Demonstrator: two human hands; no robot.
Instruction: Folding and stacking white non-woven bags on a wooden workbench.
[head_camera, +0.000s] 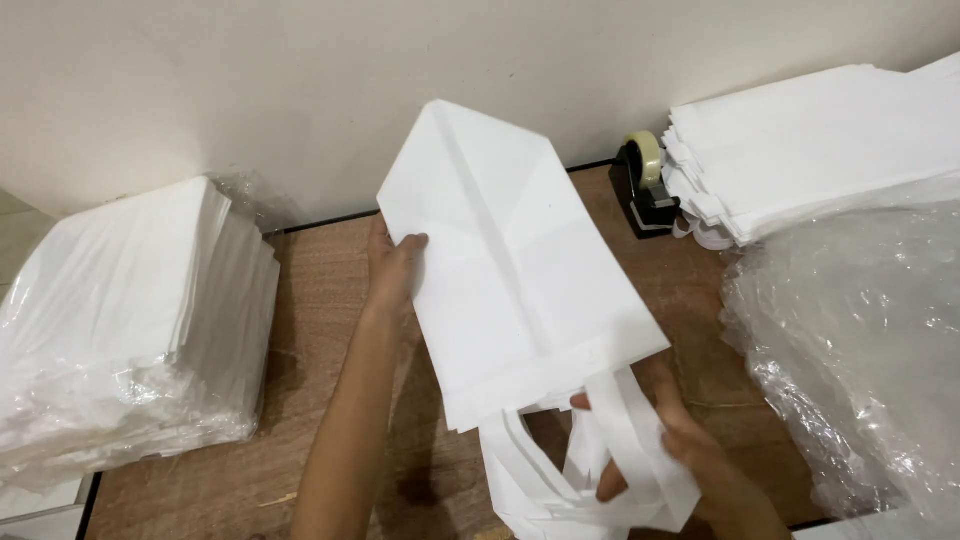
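My right grip (660, 440) is pinched on the white handles (610, 450) of a flat white bag (510, 270), nearest to me, while my left grip (395, 265) pinches the bag's left edge, holding it above the brown surface (320, 330). Left of that grip lies a wrapped stack of bags (130, 320); beyond my right grip stand a tape dispenser (645, 185), another white stack (810, 140) and crumpled clear plastic (860, 340).

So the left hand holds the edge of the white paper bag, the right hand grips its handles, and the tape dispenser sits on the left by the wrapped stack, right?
Not quite. The tape dispenser sits on the right, beside the unwrapped stack of white bags, as the head view shows. The rest stands: the left hand holds the edge of the white paper bag and the right hand grips its handles.
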